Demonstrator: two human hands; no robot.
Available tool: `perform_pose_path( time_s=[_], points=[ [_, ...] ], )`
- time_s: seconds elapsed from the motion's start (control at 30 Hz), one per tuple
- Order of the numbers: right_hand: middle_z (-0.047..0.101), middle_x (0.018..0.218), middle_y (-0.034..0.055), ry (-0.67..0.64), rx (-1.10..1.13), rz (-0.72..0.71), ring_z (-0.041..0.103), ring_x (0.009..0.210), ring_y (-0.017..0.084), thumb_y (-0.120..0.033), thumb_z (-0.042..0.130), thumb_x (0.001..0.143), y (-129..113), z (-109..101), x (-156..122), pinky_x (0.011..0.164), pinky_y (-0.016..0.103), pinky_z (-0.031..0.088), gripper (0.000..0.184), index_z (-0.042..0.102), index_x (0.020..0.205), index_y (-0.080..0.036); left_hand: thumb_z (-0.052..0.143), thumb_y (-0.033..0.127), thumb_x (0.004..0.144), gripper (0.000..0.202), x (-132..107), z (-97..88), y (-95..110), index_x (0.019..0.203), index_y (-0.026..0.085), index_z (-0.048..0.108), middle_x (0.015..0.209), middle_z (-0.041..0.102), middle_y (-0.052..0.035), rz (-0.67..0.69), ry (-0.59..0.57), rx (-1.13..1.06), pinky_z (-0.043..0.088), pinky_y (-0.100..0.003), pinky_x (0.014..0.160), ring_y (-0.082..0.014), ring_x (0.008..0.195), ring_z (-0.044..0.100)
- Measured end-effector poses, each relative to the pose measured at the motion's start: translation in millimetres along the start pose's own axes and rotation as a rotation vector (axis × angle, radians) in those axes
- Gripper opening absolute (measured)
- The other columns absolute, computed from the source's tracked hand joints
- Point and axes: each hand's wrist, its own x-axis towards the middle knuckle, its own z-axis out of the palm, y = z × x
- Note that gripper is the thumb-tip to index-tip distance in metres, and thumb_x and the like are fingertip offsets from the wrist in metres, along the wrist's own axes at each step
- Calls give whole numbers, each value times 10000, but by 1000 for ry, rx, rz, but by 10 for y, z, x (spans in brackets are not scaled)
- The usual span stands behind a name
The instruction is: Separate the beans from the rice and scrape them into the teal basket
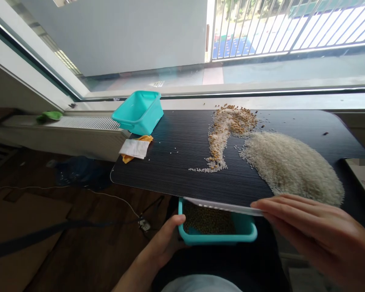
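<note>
My left hand grips the left end of a turquoise plastic container, its thumb on the rim. The container is held against the front edge of the table, just below the top, with small greenish-brown grains inside. My right hand is closed on the right end of a thin white flat strip, fingers pressed together. This strip lies along the table edge, over the container's back rim; its exact kind is hard to make out. Just beyond my right hand is a large heap of white rice.
On the dark tabletop, a smaller pile mixes rice with yellow-brown grains. A second turquoise container stands at the back left, near a folded white napkin on an orange cloth. The window borders the far side.
</note>
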Motion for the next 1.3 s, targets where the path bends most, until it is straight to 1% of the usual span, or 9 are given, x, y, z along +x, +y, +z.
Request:
perform_pose_path(
  time_s=[0.1,0.17,0.23,0.33,0.47,0.63,0.83,1.1,1.3],
  points=[
    [762,931,-10,145,-140,93,721,761,154,-232,544,885,150,1,19,679,225,561,225,656,1067,-303,622,437,778,491,-4,-23,8,1187,165,614,1247,645,-116,6,21,16,452,-406,939,-318,1233,520],
    [760,971,10,203,-237,169,724,765,181,-275,548,888,277,27,50,682,272,560,204,668,1052,-294,632,437,765,494,14,-12,5,1176,163,617,1236,651,-117,-2,28,7,449,-405,943,-319,1235,518],
    [762,997,23,215,-288,227,728,770,201,-306,535,893,385,58,91,676,300,559,213,688,1040,-282,641,441,750,512,40,11,-6,1180,164,612,1225,656,-118,-11,28,-21,447,-408,946,-320,1224,525],
    [768,980,20,181,-295,244,731,769,200,-316,520,899,463,81,135,662,294,558,233,709,1027,-269,653,429,741,528,75,50,-27,1198,168,602,1221,656,-123,-15,18,-49,447,-419,945,-322,1197,546],
    [769,977,11,126,-249,229,729,763,185,-305,542,886,437,41,89,671,269,563,234,707,1048,-267,657,422,744,528,97,88,-37,1206,173,595,1233,648,-126,-25,19,-37,462,-434,924,-329,1174,558],
    [764,1005,4,137,-203,231,727,767,168,-302,562,881,438,-6,-22,696,246,567,226,693,1064,-273,650,429,749,550,110,115,-30,1235,182,580,1232,650,-123,-34,8,-21,472,-436,906,-330,1169,562],
    [769,982,16,137,-180,270,729,784,169,-308,566,879,460,35,-2,701,243,569,230,716,1042,-247,643,425,752,553,117,128,-48,1240,173,577,1209,664,-118,-32,32,-21,466,-432,920,-321,1172,563],
    [766,985,-20,176,-181,234,729,760,172,-306,573,865,378,-29,-81,673,247,578,221,696,1048,-305,628,446,765,526,106,147,-29,1207,160,606,1159,684,-117,-35,0,-1,477,-412,900,-310,1137,584],
    [768,942,-18,146,-157,216,727,759,157,-291,581,865,329,13,-40,673,229,569,195,705,1015,-290,645,454,743,544,105,162,-38,1196,155,608,1171,681,-124,-52,26,-7,486,-402,875,-310,1123,591]
  ],
)
